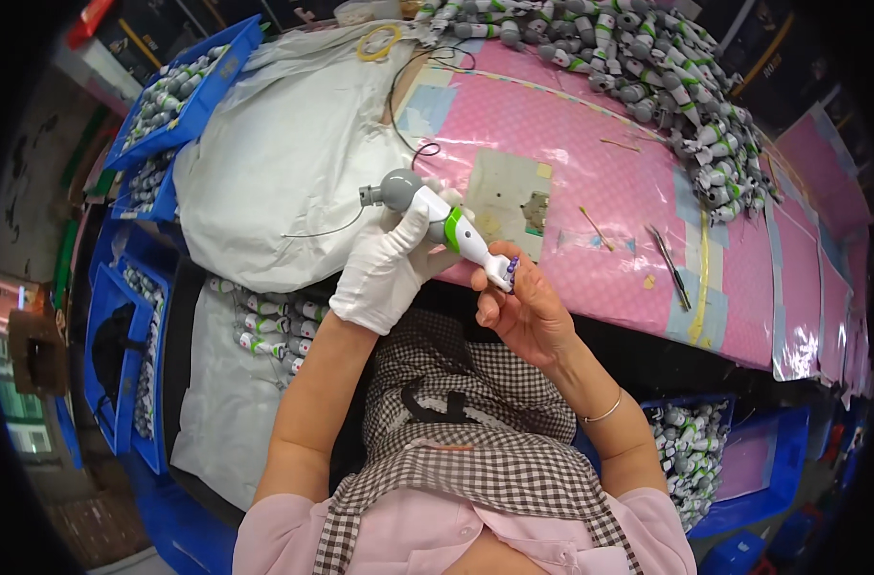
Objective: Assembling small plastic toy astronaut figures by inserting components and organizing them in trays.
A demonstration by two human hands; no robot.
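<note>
Pink-covered bench [590, 163] fills the far side, w/ a grey bag [264, 163] at left and a heap of grey-white-green toy parts [647, 67] along the far right edge. Blue bins [183, 96] of the same parts sit far left and near right.

Gloved left hand [384, 273] is clenched round one toy part [442, 222], held above the near bench edge. Bare right hand [523, 307] pinches a small purple bit [512, 264] at its lower tip.

To seat that bit well, prob. best to keep the part steady and press straight in.

Bit's shape is too small to tell; right fingertips mostly hidden.
</note>
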